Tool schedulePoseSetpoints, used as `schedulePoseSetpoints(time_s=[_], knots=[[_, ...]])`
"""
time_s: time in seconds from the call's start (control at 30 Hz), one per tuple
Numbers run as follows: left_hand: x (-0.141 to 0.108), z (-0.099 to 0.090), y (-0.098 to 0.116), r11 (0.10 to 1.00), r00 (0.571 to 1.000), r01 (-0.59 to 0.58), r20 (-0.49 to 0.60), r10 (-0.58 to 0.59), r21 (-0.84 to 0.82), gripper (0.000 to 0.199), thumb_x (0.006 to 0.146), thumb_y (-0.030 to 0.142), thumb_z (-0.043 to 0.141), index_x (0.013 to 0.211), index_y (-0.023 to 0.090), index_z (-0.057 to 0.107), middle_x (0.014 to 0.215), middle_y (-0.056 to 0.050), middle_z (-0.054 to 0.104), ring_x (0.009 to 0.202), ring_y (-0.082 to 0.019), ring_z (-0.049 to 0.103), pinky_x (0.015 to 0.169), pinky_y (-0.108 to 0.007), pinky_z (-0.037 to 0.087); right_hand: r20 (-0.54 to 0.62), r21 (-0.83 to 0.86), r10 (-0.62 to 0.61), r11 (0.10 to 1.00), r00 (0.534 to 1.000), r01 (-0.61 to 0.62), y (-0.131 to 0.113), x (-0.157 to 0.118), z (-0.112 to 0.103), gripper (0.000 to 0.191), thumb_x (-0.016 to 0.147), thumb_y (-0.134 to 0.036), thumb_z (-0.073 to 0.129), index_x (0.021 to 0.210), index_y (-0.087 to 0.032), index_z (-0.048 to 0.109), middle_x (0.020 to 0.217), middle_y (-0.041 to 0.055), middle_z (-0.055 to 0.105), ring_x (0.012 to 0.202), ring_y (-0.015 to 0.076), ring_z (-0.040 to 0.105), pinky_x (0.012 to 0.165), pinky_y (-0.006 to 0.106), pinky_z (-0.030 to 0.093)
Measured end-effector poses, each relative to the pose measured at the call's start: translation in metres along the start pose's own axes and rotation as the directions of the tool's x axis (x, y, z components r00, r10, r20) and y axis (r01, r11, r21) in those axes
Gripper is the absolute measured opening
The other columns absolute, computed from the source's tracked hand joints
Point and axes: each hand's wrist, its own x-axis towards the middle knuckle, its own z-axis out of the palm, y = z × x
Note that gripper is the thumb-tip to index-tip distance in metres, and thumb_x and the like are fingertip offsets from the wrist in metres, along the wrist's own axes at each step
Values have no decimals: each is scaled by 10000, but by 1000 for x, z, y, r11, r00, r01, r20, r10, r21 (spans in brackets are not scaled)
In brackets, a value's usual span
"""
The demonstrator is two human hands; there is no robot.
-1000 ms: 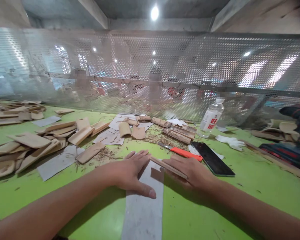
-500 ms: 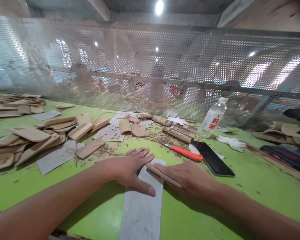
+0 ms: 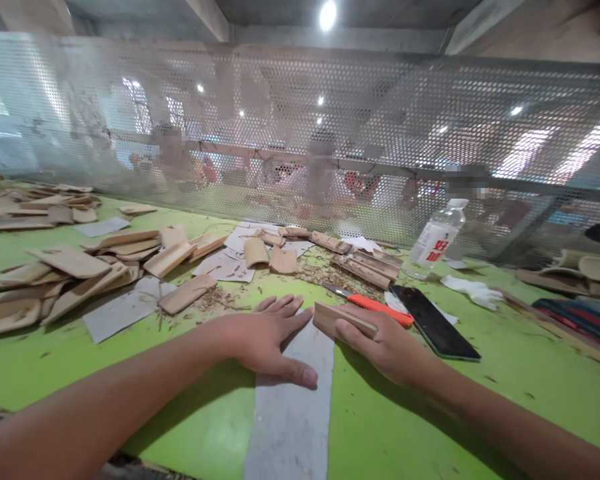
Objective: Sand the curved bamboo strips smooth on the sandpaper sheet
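My left hand (image 3: 270, 340) lies flat with spread fingers on a long grey-white strip of paper (image 3: 293, 427), pressing it to the green table. In my right hand (image 3: 397, 343) is a short, flat piece of bamboo (image 3: 343, 320), gripped between thumb and fingers. It stands tilted on edge over the strip's right side, close to my left fingertips. Whether its lower edge touches the paper is hard to see. Just beyond the right hand lies an orange utility knife (image 3: 380, 307) with its blade out, next to a black phone (image 3: 435, 323).
Piles of bamboo pieces (image 3: 70, 260) cover the left side. More pieces (image 3: 363, 267) and brown shavings lie ahead. A clear bottle (image 3: 434, 243), a white glove (image 3: 473, 291) and a dark tool (image 3: 575, 322) are to the right. Behind rises a perforated metal screen (image 3: 270, 153), with people beyond.
My right hand has turned the bamboo piece so that its broad face shows, and has shifted slightly right and up. The left hand stays flat on the strip. The whole view has shifted slightly.
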Motion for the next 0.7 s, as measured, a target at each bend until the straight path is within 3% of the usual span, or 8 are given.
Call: schedulePoseSetpoints(time_s=[0.13,0.23,0.4,0.5,0.7], knots=[[1,1,0,1000,1000,9,-3,-9,-2,1229,783,919,512,1651,160,87,1666,-165,-37,1543,-373,-63,1231,-566,90,86,-51,-151,986,985,156,-7,-6,1,432,1080,-406,396,1435,-254,590,1326,86,702,1102,249,690,950,387,534],[1,3,0,999,999,32,-1,-32,-1,1230,779,912,534,1651,159,104,1664,-170,-48,1539,-376,-75,1233,-559,94,219,-64,-265,956,939,285,-17,-10,3,422,1091,-371,376,1463,-272,548,1218,67,750,921,194,724,826,288,544],[1,4,-1,999,999,47,-18,-46,9,1244,770,922,530,1652,157,102,1667,-170,-33,1536,-394,-56,1237,-554,103,221,-218,-269,923,937,316,-20,-10,2,415,1100,-363,348,1463,-283,532,1154,78,761,877,203,714,791,295,515],[1,4,0,999,999,41,-2,-41,21,1244,779,909,537,1651,142,92,1664,-164,-51,1533,-400,-61,1235,-562,106,260,-218,-302,907,917,360,-19,-11,2,410,1097,-371,351,1451,-273,532,1089,75,766,806,189,699,750,282,500],[2,3,2,997,998,56,-4,-56,43,1258,755,927,537,1653,160,103,1670,-163,-42,1536,-393,-54,1238,-553,96,270,-284,-266,896,925,341,-32,-15,3,376,1097,-327,312,1352,-247,578,917,51,751,656,168,630,621,272,432]])
